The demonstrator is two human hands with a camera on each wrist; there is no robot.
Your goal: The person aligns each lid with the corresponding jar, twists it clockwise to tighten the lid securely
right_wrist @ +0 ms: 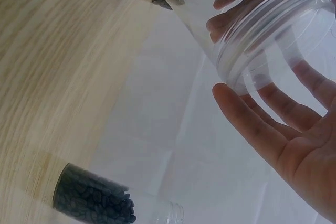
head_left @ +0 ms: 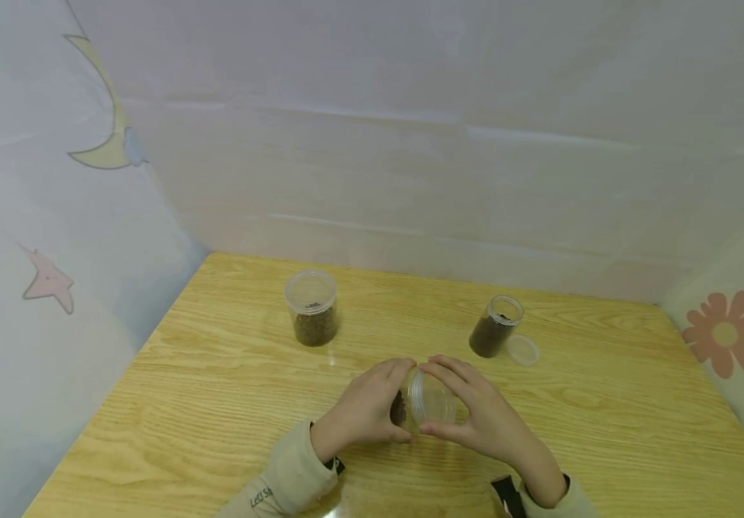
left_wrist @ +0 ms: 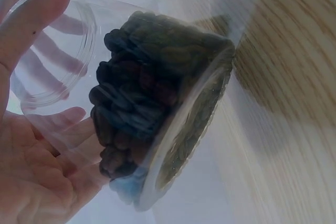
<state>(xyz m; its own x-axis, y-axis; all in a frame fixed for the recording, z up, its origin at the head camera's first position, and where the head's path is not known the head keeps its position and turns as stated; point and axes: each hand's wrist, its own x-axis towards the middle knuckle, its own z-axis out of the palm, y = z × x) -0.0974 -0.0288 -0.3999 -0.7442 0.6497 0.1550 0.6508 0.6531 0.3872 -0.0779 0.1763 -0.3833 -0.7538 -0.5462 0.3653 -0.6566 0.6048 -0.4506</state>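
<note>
A clear plastic jar (left_wrist: 157, 77), partly filled with dark bean-like pieces, is held between both hands above the front middle of the table. My left hand (head_left: 368, 403) grips its body with curled fingers and thumb. My right hand (head_left: 482, 410) is curled around the clear screw lid (right_wrist: 310, 30) at the jar's top, thumb on the near side. In the head view the jar leans with its lid toward the right. I cannot tell whether its base touches the table.
At the back left of the wooden table (head_left: 216, 374) stands a lidded clear jar (head_left: 315, 324) of dark grains. A narrower jar (head_left: 491, 334) with dark contents stands at the back right, uncapped, its clear lid (head_left: 524, 350) beside it. Pale cloth (head_left: 411, 180) hangs behind.
</note>
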